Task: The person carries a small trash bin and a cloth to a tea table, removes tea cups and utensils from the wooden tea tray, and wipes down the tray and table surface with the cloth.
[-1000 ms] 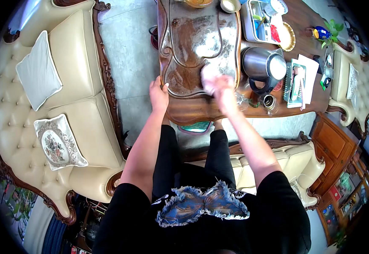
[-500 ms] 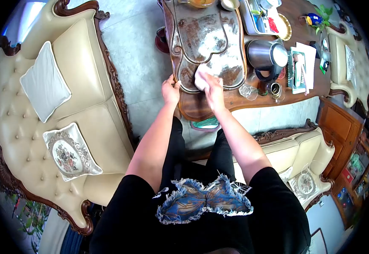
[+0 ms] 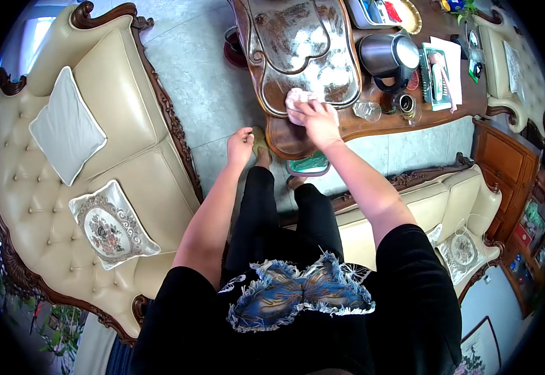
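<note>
Fingers of the right hand (image 3: pixel 317 119) are kinda spread, laid flat over a pinkish cloth (image 3: pixel 295 100), which is pressed onto the near edge of the tray (image 3: pixel 275 87). The left hand (image 3: pixel 241 147) is held off the table (image 3: pixel 291 140), just out from its near left corner, fingers loosely curled; whether anything's pinched there can't be told. Just past the tray's near right corner a glass (image 3: pixel 366 111) is seen, and a kettle (image 3: pixel 375 59) is parked along its right edge.
</note>
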`<state>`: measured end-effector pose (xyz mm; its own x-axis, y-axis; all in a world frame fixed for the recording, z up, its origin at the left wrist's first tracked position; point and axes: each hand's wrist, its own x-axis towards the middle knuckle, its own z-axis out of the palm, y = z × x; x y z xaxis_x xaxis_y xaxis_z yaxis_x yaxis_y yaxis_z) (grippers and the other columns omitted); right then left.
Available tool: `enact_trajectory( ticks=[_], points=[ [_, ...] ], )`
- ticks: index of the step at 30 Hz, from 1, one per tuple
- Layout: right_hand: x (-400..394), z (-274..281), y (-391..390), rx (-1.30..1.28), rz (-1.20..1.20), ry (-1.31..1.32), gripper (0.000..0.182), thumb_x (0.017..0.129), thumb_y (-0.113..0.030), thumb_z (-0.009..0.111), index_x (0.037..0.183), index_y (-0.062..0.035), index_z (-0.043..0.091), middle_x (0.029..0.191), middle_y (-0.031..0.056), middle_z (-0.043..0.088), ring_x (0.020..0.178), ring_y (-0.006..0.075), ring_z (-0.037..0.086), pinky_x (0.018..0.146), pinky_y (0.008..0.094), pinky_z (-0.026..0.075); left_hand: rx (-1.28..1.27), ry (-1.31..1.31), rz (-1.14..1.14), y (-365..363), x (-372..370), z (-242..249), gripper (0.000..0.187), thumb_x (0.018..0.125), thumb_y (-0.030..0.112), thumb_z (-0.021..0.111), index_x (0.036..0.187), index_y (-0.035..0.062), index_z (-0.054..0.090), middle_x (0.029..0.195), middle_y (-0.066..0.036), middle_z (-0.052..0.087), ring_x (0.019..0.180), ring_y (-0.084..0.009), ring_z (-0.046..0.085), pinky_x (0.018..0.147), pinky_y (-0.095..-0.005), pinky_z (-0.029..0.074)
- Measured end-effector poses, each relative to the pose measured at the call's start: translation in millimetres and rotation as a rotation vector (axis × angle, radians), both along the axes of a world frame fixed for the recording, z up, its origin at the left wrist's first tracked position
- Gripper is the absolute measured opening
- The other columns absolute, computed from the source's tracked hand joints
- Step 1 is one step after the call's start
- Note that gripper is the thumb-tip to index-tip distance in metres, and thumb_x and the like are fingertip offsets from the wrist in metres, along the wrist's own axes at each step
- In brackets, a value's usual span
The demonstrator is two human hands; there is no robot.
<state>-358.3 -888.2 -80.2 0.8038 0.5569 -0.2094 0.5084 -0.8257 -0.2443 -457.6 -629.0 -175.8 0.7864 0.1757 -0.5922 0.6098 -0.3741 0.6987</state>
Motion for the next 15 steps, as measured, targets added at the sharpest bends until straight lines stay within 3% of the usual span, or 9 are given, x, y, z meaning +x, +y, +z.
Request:
enact_trajectory(
  ticks=[1, 6, 8, 10, 12, 13, 15],
  points=[
    [-0.7, -0.4, -10.7, 0.012, -0.013, -0.049, 0.035, 0.091, -0.021, 0.054, 0.122, -0.0251, 0.071, 0.128, -0.0042, 0.061, 0.12, 0.0233, 0.052, 0.099, 0.0448, 0.04, 0.03, -0.021, -0.008, -1.1, -3.7, 4.4, 0.028, 0.091, 0.012, 0.067, 0.118, 0.0041, 0.069, 0.092, -0.016, 0.074, 0.078, -0.0263, 0.071, 0.075, -0.0372, 0.055],
    [19.2, -1.3, -40.9, -0.217, -0.093, -0.138, 0.018, 0.088, -0.019, 0.058, 0.099, -0.0166, 0.072, 0.112, -0.0003, 0.064, 0.111, 0.0253, 0.056, 0.094, 0.0523, 0.042, 0.058, -0.008, -0.021, -2.1, -27.9, 19.9, 0.03, 0.09, 0.012, 0.067, 0.119, 0.0045, 0.069, 0.09, -0.016, 0.073, 0.076, -0.0278, 0.069, 0.074, -0.0391, 0.054],
    [24.0, 8.6, -45.7, -0.219, -0.192, -0.068, 0.019, 0.089, -0.021, 0.057, 0.1, -0.0175, 0.073, 0.109, 0.0006, 0.066, 0.109, 0.0259, 0.057, 0.094, 0.0526, 0.043, 0.087, -0.025, -0.038, -2.5, -34.7, 24.1, 0.03, 0.09, 0.012, 0.067, 0.119, 0.0044, 0.068, 0.089, -0.015, 0.073, 0.074, -0.0278, 0.068, 0.073, -0.0394, 0.054],
    [26.9, 23.7, -54.0, -0.222, -0.232, -0.044, 0.02, 0.089, -0.022, 0.058, 0.101, -0.0186, 0.074, 0.109, 0.0007, 0.067, 0.109, 0.0264, 0.057, 0.094, 0.0526, 0.043, 0.182, 0.039, -0.137, -5.6, -44.2, 38.3, 0.033, 0.095, 0.01, 0.064, 0.127, 0.005, 0.064, 0.094, -0.011, 0.073, 0.076, -0.0165, 0.072, 0.072, -0.0314, 0.054],
    [24.5, 36.4, -64.4, -0.214, -0.423, 0.167, 0.024, 0.088, -0.019, 0.06, 0.106, -0.0215, 0.076, 0.114, 0.0019, 0.069, 0.11, 0.0301, 0.058, 0.099, 0.0534, 0.042, 0.128, 0.014, -0.077, -11.9, -53.7, 45.2, 0.031, 0.092, 0.01, 0.065, 0.123, 0.0051, 0.066, 0.091, -0.013, 0.073, 0.074, -0.0218, 0.069, 0.071, -0.0355, 0.053],
    [24.9, 36.3, -72.2, -0.217, -0.424, 0.167, 0.024, 0.088, -0.019, 0.06, 0.106, -0.0215, 0.076, 0.114, 0.0019, 0.069, 0.11, 0.0301, 0.058, 0.099, 0.0534, 0.042, 0.077, -0.004, -0.019, -14.3, -59.7, 45.9, 0.03, 0.09, 0.011, 0.066, 0.119, 0.0052, 0.068, 0.088, -0.015, 0.073, 0.072, -0.0272, 0.067, 0.07, -0.0397, 0.052],
    [33.5, 32.8, -88.1, 0.039, -0.551, 0.05, 0.034, 0.085, -0.011, 0.06, 0.114, -0.0207, 0.075, 0.122, 0.0049, 0.068, 0.111, 0.0355, 0.06, 0.107, 0.0484, 0.042, 0.061, 0.025, -0.021, -18.1, -69.5, 45.5, 0.03, 0.09, 0.011, 0.066, 0.119, 0.0054, 0.068, 0.089, -0.015, 0.073, 0.073, -0.0273, 0.068, 0.071, -0.0395, 0.052]
  ],
)
